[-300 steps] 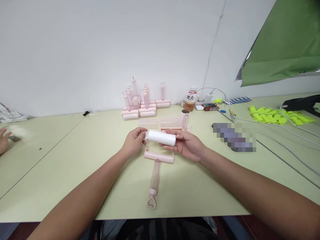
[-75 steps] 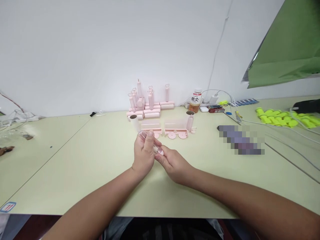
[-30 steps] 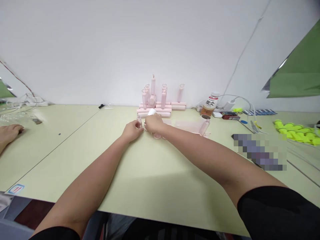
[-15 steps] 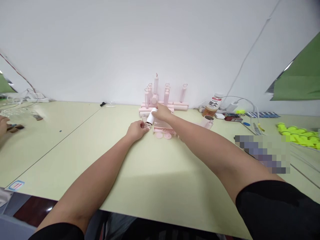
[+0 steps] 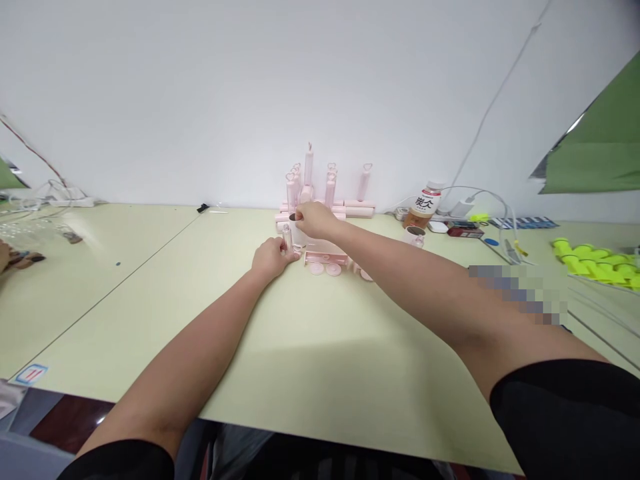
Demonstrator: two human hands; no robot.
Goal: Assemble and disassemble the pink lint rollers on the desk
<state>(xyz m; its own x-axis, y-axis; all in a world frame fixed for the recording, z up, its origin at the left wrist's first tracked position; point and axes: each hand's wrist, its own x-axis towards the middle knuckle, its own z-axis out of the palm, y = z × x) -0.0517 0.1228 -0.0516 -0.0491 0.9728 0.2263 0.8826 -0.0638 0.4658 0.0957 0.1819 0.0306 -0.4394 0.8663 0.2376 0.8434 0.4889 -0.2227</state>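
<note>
My left hand rests on the table, its fingers closed around a small clear-pink tube that stands upright. Just right of it, my right hand grips a white cylinder, whose dark round end faces up; part of it is hidden by the fingers. Behind both hands is a group of pink cylinders lying down. Slim pink tubes with heart-shaped tops stand among them. Below my right wrist is a pink box-like piece, with flat pink discs in front.
To the right stand a drink bottle and another white cylinder with a dark top. Cables, a small dark red box and bright yellow pieces lie farther right. Another person's hand shows at the left edge.
My right hand has turned the white cylinder from tilted, dark end down, to dark end up. My left hand stays in place with the tube.
</note>
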